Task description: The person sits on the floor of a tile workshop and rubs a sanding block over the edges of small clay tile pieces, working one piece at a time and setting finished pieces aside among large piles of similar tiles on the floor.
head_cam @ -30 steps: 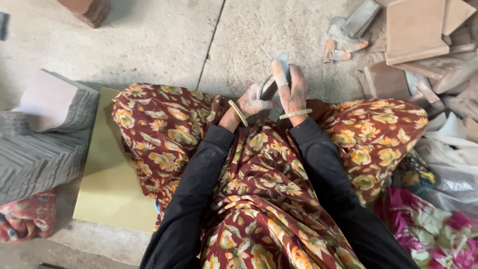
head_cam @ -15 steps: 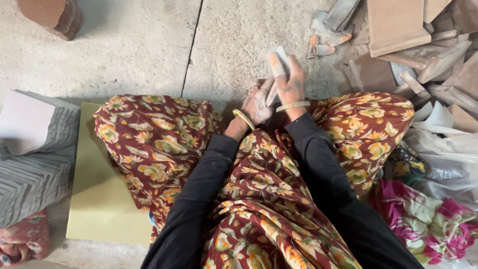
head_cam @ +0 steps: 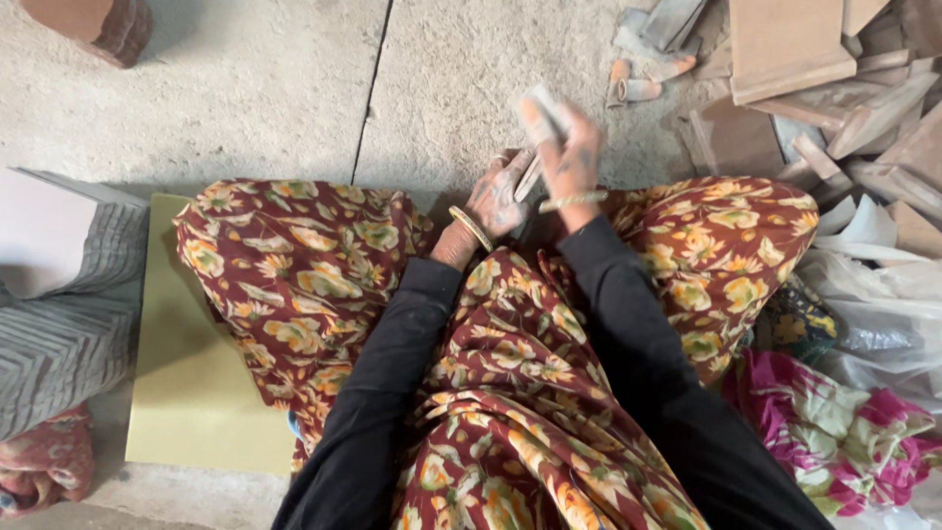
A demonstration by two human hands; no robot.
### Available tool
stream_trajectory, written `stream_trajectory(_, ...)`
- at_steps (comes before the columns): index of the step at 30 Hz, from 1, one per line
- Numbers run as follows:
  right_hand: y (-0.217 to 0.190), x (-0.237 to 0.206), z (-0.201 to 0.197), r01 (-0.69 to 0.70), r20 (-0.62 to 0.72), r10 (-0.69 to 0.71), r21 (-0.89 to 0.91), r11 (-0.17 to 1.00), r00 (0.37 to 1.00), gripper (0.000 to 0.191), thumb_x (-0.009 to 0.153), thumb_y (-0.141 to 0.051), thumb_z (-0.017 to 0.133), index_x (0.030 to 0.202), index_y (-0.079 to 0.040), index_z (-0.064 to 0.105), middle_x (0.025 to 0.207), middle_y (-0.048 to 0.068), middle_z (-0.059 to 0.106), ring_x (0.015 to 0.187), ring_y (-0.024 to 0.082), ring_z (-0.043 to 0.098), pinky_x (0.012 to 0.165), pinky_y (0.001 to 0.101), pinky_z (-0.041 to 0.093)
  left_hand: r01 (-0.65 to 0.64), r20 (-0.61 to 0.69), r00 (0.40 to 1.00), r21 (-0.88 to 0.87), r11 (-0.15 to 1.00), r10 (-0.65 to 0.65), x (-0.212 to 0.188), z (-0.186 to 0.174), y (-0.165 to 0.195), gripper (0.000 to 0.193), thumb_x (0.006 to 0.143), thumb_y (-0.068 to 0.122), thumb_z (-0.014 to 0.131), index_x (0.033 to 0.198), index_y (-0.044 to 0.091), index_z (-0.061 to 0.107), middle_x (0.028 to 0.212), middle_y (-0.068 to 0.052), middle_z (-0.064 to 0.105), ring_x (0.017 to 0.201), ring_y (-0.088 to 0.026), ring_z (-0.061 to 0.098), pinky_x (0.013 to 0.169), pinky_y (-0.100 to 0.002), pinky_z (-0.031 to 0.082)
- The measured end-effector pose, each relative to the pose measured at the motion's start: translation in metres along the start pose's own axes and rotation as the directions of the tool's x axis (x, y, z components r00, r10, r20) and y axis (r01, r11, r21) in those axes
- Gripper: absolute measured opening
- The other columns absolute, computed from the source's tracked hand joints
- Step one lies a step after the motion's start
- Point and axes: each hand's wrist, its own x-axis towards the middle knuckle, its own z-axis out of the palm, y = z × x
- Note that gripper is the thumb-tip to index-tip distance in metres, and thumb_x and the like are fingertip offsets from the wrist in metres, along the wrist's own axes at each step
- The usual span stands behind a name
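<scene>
I sit on a concrete floor in a red floral dress with black sleeves, both hands out in front of my knees. My right hand is closed on a small pale pad and presses it forward; the pad is blurred. My left hand, dusty and wearing a gold bangle, grips a thin flat piece that stands on edge between the two hands. Most of that piece is hidden by my fingers.
A pile of tan flat blocks and offcuts lies at the top right, with small cylinders beside it. A brick sits top left. Grey ribbed boards and a yellow-green mat lie left; plastic bags and pink cloth right.
My right hand has slid forward with the pad, away from my body. The left hand stays on the thin piece. The view has shifted slightly to the left.
</scene>
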Motion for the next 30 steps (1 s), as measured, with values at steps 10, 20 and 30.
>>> stream_trajectory(10, 0.048, -0.002, -0.007, 0.225, -0.076, -0.241, -0.176, 0.958, 0.968, 0.018, 0.093, -0.008, 0.063, 0.108, 0.002, 0.067, 0.09, 0.013, 0.067, 0.081, 0.025, 0.066, 0.076, 0.0357, 0.054, -0.131, 0.002, 0.991, -0.02, 0.991, 0.131, 0.003, 0.003, -0.014, 0.078, 0.083, 0.012, 0.064, 0.159, 0.014, 0.044, 0.143, -0.025, 0.057, 0.125, -0.049, 0.057, 0.111, -0.05, 0.05)
stream_trajectory(20, 0.016, -0.016, -0.016, -0.021, -0.003, 0.021, 0.015, 1.0, 1.0, 0.022, 0.099, -0.018, 0.07, 0.095, 0.002, 0.064, 0.077, 0.01, 0.054, 0.066, 0.019, 0.05, 0.059, 0.0361, 0.04, -0.075, 0.081, 0.994, -0.063, 0.995, 0.08, 0.007, -0.011, -0.013, 0.089, 0.072, 0.012, 0.069, 0.157, 0.004, 0.041, 0.126, -0.025, 0.064, 0.121, -0.045, 0.058, 0.108, -0.049, 0.05)
stream_trajectory(30, 0.003, -0.009, 0.001, 0.089, -0.06, -0.095, -0.104, 0.991, 0.994, 0.024, 0.094, -0.012, 0.067, 0.109, 0.006, 0.066, 0.091, 0.022, 0.068, 0.079, 0.035, 0.065, 0.075, 0.0429, 0.052, 0.092, -0.022, 0.996, 0.006, 0.996, -0.092, 0.006, 0.022, -0.002, 0.091, 0.064, 0.018, 0.072, 0.146, -0.003, 0.037, 0.127, -0.032, 0.052, 0.112, -0.048, 0.055, 0.092, -0.053, 0.05)
